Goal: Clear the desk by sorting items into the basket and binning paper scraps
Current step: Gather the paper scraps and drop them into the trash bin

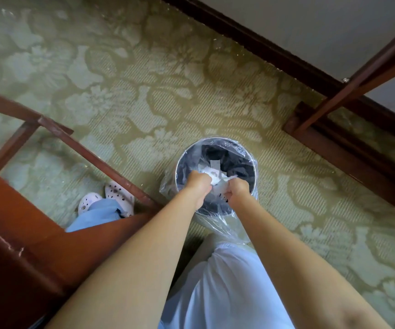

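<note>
Directly above the lined bin [241, 166], I see the left hand [200, 184] and right hand [238, 189] each curled around white paper scraps [217, 179] held between them, which I judge feather-light, soft, crushable and easily pinched anywhere.

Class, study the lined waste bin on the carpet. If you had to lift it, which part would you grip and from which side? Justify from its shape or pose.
Probably the far rim of the bin, from above: it stands upright with a round open mouth, and that side is clear of the left hand and right hand gripping paper scraps. Pinch through the loose liner.
</note>
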The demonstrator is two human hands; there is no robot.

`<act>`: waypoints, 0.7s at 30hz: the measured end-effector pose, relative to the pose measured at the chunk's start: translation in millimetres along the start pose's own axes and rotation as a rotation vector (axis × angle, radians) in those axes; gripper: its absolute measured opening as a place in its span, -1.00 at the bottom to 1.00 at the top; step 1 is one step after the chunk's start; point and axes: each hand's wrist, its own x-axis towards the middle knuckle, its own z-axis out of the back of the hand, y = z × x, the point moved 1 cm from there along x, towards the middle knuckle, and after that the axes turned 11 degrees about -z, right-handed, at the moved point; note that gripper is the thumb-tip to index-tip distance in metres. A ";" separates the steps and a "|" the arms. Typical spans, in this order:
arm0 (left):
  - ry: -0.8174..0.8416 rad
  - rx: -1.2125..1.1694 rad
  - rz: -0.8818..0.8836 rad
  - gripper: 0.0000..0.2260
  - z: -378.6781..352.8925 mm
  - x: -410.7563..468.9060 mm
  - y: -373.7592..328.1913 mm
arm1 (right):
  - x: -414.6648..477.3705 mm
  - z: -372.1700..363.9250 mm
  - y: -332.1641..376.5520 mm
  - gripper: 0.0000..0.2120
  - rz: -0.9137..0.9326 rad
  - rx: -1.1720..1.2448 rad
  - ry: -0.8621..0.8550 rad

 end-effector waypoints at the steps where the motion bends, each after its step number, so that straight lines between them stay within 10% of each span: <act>1: 0.002 -0.009 -0.005 -0.53 0.5 -1.0 -0.1 | -2.6 -0.9 0.5 -0.83 -0.005 0.030 0.015; 8: 0.000 0.009 -0.053 -0.53 1.1 -21.7 -2.4 | -25.6 2.0 9.4 -0.78 0.009 0.193 0.171; 21: -0.104 0.302 -0.362 -0.81 25.4 -118.0 -44.8 | -143.5 27.0 10.6 -0.82 0.445 -0.190 -0.040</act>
